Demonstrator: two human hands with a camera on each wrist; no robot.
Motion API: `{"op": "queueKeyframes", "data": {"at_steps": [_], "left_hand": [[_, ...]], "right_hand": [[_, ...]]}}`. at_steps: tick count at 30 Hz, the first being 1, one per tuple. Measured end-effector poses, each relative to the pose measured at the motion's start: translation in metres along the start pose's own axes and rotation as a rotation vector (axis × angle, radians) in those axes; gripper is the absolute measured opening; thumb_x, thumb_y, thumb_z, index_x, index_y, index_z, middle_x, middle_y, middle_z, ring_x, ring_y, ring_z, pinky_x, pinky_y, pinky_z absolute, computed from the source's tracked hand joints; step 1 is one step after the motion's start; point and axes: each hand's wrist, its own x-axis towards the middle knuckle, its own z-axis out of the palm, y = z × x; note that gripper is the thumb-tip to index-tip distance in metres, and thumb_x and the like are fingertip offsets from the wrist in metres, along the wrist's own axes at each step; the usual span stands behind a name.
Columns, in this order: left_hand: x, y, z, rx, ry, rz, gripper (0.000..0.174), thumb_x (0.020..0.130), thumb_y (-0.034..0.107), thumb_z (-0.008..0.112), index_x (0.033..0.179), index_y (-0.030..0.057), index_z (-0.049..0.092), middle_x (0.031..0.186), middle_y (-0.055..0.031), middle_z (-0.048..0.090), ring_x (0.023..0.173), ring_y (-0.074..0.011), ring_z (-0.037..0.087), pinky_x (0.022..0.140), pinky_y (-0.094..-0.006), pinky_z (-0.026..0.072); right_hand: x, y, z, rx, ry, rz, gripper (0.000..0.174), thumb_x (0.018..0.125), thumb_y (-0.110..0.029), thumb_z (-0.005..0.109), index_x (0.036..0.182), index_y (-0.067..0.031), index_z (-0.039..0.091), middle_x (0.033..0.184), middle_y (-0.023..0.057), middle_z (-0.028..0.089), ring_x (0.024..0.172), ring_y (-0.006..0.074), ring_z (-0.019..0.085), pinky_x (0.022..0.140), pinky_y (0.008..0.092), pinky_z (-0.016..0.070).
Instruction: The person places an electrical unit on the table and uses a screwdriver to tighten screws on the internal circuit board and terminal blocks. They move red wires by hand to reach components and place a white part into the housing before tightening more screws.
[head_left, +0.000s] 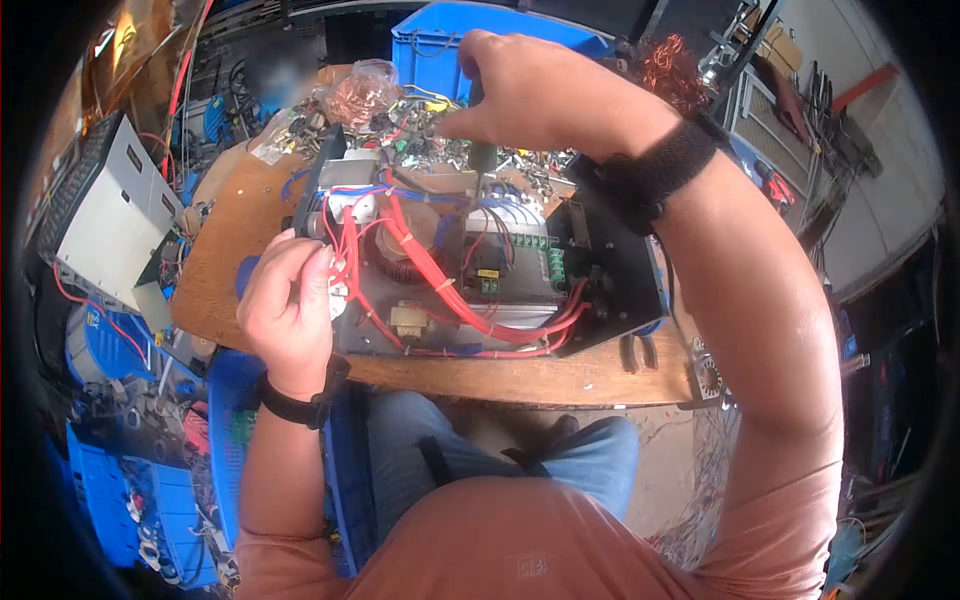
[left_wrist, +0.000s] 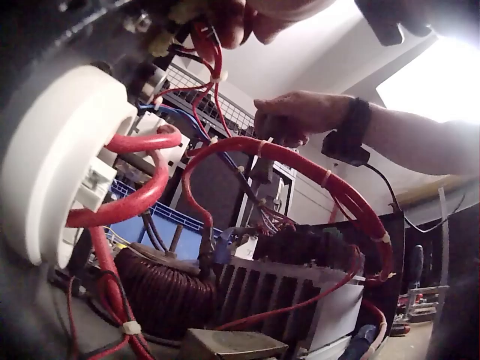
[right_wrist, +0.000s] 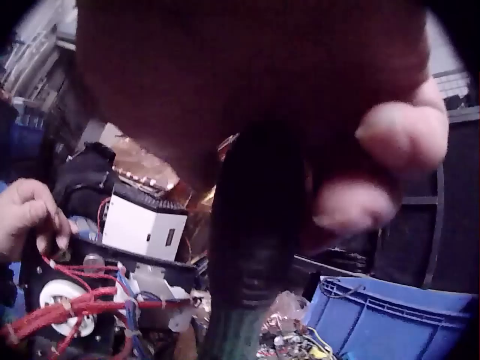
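Note:
An open metal equipment box (head_left: 636, 285) full of parts lies on the wooden table. My right hand (head_left: 535, 95) is raised over it and grips a screwdriver (right_wrist: 251, 232) by its black and green handle. The shaft points down among wires beside the green terminal strip (head_left: 530, 241); its tip is hidden. At the box's left wall, my left hand (head_left: 288, 300) pinches thin red wires (left_wrist: 219, 64) between thumb and fingers. A white round part (left_wrist: 56, 165) with thick red cables sits just below that hand. Beyond it are a copper coil (left_wrist: 165, 292) and a finned heat sink (left_wrist: 270, 300).
Loose scrap parts (head_left: 420, 140) cover the table's far side, before a blue bin (head_left: 425, 60). A white-fronted unit (head_left: 115, 215) stands at left. Pliers (head_left: 638, 353) lie by the table's front edge. Thick red cables (head_left: 430, 270) loop across the box.

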Motion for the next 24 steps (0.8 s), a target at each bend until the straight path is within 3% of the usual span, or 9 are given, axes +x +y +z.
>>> {"op": "queueKeyframes", "data": {"at_steps": [2, 8, 9, 11, 14, 17, 20, 21, 24], "left_hand": [[0.002, 0.0, 0.001, 0.014, 0.015, 0.049, 0.005, 0.083, -0.001, 0.065, 0.087, -0.0031, 0.065, 0.083, -0.0114, 0.066, 0.083, -0.0245, 0.064, 0.092, -0.0432, 0.0487], [0.002, -0.001, 0.003, 0.012, 0.024, 0.064, 0.005, 0.082, -0.001, 0.066, 0.086, -0.0037, 0.063, 0.081, -0.0126, 0.065, 0.078, -0.0252, 0.064, 0.091, -0.0454, 0.0496], [0.001, -0.001, 0.002, 0.013, 0.023, 0.06, 0.005, 0.082, -0.001, 0.065, 0.086, -0.0037, 0.063, 0.08, -0.0125, 0.065, 0.078, -0.0251, 0.064, 0.091, -0.0454, 0.0495], [0.0, -0.002, 0.0, 0.019, -0.001, 0.017, 0.005, 0.084, -0.001, 0.066, 0.089, -0.0031, 0.065, 0.084, -0.0092, 0.067, 0.089, -0.0233, 0.065, 0.091, -0.0393, 0.0481], [-0.001, -0.002, -0.001, 0.036, -0.01, -0.004, 0.007, 0.084, 0.0, 0.066, 0.091, -0.0033, 0.066, 0.087, -0.0077, 0.069, 0.095, -0.022, 0.065, 0.089, -0.035, 0.0477], [-0.002, -0.002, -0.002, 0.054, -0.012, 0.004, 0.008, 0.085, 0.0, 0.066, 0.092, -0.0038, 0.066, 0.09, -0.0085, 0.07, 0.095, -0.0212, 0.065, 0.086, -0.0329, 0.0482], [-0.001, 0.0, 0.002, 0.029, 0.026, -0.004, 0.006, 0.083, 0.0, 0.067, 0.088, -0.0033, 0.065, 0.084, -0.01, 0.067, 0.086, -0.024, 0.065, 0.088, -0.0379, 0.0494], [-0.001, 0.0, 0.003, 0.015, 0.045, -0.009, 0.005, 0.082, -0.001, 0.067, 0.086, -0.003, 0.065, 0.081, -0.0105, 0.066, 0.082, -0.0255, 0.065, 0.089, -0.0408, 0.0499], [-0.002, 0.001, 0.002, 0.004, 0.034, -0.047, 0.006, 0.082, -0.001, 0.067, 0.087, -0.0028, 0.066, 0.084, -0.0105, 0.067, 0.086, -0.0257, 0.065, 0.085, -0.0369, 0.0499]], "right_hand": [[-0.001, -0.007, -0.007, -0.069, -0.033, 0.103, 0.042, 0.082, -0.032, 0.059, 0.103, 0.004, 0.065, 0.104, 0.0237, 0.066, 0.098, 0.036, 0.064, 0.087, 0.0414, 0.0501], [-0.004, 0.009, -0.014, -0.009, -0.126, -0.139, 0.045, 0.088, -0.038, 0.051, 0.101, 0.0017, 0.068, 0.1, 0.0229, 0.067, 0.097, 0.0348, 0.065, 0.085, 0.0416, 0.0506], [-0.005, 0.008, -0.013, -0.042, -0.115, -0.051, 0.043, 0.086, -0.035, 0.052, 0.102, 0.0017, 0.068, 0.1, 0.0227, 0.067, 0.097, 0.0346, 0.065, 0.084, 0.0417, 0.0506], [-0.004, 0.003, -0.011, -0.107, -0.093, 0.124, 0.039, 0.083, -0.03, 0.054, 0.102, 0.0016, 0.067, 0.1, 0.0225, 0.067, 0.097, 0.0344, 0.065, 0.084, 0.0417, 0.0506], [-0.001, 0.015, -0.011, -0.028, -0.136, -0.006, 0.04, 0.082, -0.032, 0.061, 0.1, 0.003, 0.063, 0.086, 0.0223, 0.066, 0.087, 0.0367, 0.064, 0.079, 0.0399, 0.0501], [-0.008, 0.016, -0.017, -0.02, -0.158, -0.05, 0.038, 0.08, -0.024, 0.057, 0.105, 0.0032, 0.066, 0.106, 0.0227, 0.066, 0.099, 0.0346, 0.064, 0.085, 0.0415, 0.0505], [-0.011, 0.012, -0.013, -0.112, -0.122, 0.129, 0.039, 0.079, -0.023, 0.057, 0.107, 0.0029, 0.065, 0.106, 0.0227, 0.066, 0.1, 0.0345, 0.064, 0.086, 0.0412, 0.0502], [-0.009, 0.013, -0.012, -0.097, -0.145, 0.083, 0.039, 0.079, -0.024, 0.057, 0.106, 0.0027, 0.065, 0.106, 0.0225, 0.066, 0.1, 0.0342, 0.064, 0.086, 0.0412, 0.0502], [-0.006, 0.019, -0.012, -0.019, -0.153, -0.054, 0.037, 0.08, -0.024, 0.056, 0.103, 0.0022, 0.067, 0.104, 0.0221, 0.066, 0.099, 0.0336, 0.064, 0.086, 0.0412, 0.0503]]}}
